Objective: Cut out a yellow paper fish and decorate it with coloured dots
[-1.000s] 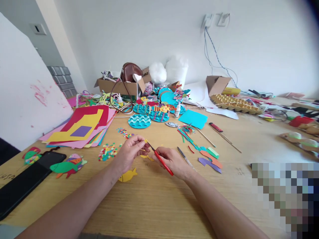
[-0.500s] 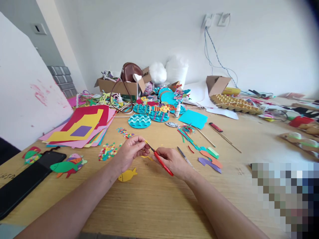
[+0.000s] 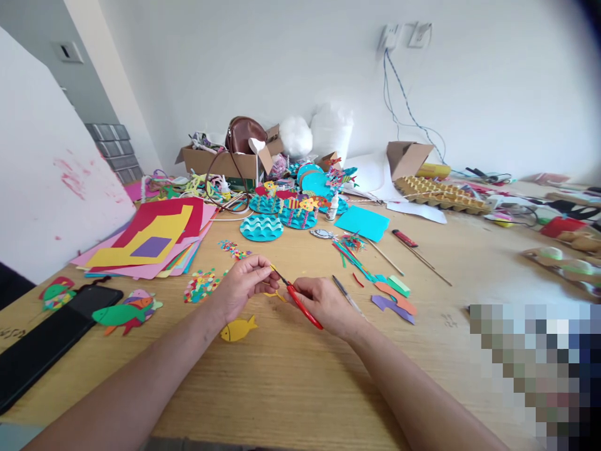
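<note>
The table (image 3: 291, 376) is pale wood with fine lines. The yellow fish (image 3: 238, 328) is flat matt paper. The scissors (image 3: 300, 302) have shiny red plastic handles.

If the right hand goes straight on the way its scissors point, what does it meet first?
Probably the yellow paper piece pinched by the left hand, just at the tip of the right hand's red scissors; depth is unclear.

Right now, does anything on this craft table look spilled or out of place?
Yes. Coloured paper bits lie scattered like a spill on the table beside the left hand, which pinches a yellow scrap. The white board leaning at the left bears pink smears. The red scissors in the right hand look fine.
</note>
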`<control>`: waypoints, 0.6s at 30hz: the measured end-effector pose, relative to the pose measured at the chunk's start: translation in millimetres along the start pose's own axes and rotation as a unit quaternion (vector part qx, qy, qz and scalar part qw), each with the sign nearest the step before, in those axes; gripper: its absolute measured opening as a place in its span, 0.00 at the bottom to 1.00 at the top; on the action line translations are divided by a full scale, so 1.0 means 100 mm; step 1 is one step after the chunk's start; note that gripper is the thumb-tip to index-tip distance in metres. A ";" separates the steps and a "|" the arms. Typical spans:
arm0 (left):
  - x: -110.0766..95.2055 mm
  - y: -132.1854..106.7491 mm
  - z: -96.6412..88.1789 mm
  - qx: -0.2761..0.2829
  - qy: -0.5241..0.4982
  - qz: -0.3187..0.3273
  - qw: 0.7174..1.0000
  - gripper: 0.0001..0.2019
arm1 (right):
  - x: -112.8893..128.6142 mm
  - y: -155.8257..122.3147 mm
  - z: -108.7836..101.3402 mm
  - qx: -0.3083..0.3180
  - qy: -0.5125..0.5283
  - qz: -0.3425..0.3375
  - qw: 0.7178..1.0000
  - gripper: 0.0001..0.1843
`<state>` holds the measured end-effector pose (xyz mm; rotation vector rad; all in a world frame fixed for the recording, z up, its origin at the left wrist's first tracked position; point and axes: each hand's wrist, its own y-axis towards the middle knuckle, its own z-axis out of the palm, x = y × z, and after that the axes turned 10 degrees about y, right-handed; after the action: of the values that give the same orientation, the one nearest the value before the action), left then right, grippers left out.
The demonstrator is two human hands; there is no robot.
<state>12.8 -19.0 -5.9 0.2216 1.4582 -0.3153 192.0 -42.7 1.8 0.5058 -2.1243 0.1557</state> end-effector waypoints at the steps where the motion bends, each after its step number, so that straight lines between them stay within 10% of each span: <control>1: 0.00 0.00 0.00 -0.001 0.003 -0.001 1.000 0.10 | 0.00 0.00 0.00 -0.001 0.008 0.005 1.000 0.17; 9: 0.00 0.02 -0.02 -0.039 0.022 -0.007 0.999 0.12 | -0.05 0.04 -0.02 0.028 0.154 0.115 0.981 0.20; 14: 0.02 0.05 -0.10 -0.058 0.135 0.022 0.989 0.11 | -0.08 0.05 -0.05 0.034 -0.009 0.092 0.995 0.22; 18: -0.07 0.19 -0.33 -0.102 0.353 0.052 0.929 0.09 | -0.09 0.04 -0.03 0.023 -0.141 0.079 0.987 0.20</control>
<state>-12.2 10.6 -3.0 0.2559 2.1677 0.0202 196.8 -35.3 -3.2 0.4055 -2.4446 0.2351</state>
